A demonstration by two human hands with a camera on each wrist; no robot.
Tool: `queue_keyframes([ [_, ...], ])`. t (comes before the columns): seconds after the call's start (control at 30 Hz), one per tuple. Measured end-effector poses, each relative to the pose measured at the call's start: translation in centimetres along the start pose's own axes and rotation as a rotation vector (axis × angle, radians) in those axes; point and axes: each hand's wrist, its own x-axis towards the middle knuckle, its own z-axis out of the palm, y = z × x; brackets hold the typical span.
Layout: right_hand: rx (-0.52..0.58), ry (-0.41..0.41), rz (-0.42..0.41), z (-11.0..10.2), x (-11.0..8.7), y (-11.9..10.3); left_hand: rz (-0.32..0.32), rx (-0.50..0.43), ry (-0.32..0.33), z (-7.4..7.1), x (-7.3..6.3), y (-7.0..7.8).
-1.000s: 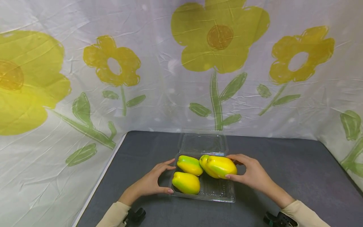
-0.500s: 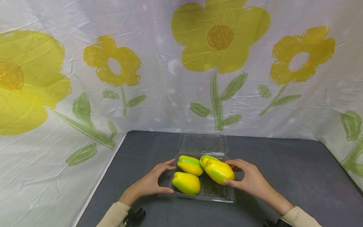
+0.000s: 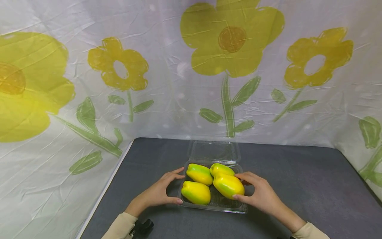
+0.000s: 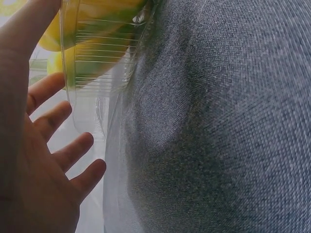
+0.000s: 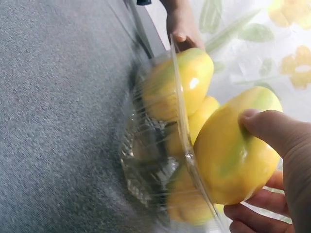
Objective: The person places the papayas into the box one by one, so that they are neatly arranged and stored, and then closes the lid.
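My right hand pinches a yellow-green mango between thumb and fingers, over the right half of a clear plastic clamshell box. In the right wrist view the held mango stands above the box's rim, the thumb pressed on its side. Inside the box, two mangoes lie in the left half, one at the back and one in front. Another mango lies back right, partly hidden behind the held one. With fingers spread, my left hand touches the box's left edge.
The box's lid is folded back flat on the dark grey table. Behind and to the left hangs a white curtain printed with yellow flowers.
My right hand has brought its mango toward the front and slightly left, away from over the back-right mango, which shows more now. The left hand has stayed in place.
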Motion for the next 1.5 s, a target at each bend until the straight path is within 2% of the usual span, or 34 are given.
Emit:
queue_keyframes([
  [0.6,-0.033,0.016,-0.023,1.5,-0.6,-0.3,0.001,0.002,-0.004,0.0,-0.1,0.2],
  [0.9,-0.071,-0.005,-0.012,2.0,-0.6,-0.5,0.002,-0.003,-0.007,0.0,-0.1,0.3],
  [1.07,-0.107,-0.022,-0.002,2.3,-0.6,-0.7,-0.005,-0.004,-0.012,0.0,-0.1,0.1],
  [1.33,-0.194,-0.014,-0.026,2.6,-0.6,-0.8,-0.008,0.002,-0.008,0.1,0.0,0.0],
  [1.5,-0.208,0.000,-0.035,2.9,-0.6,-0.8,-0.005,0.004,-0.007,0.1,0.0,-0.1],
])
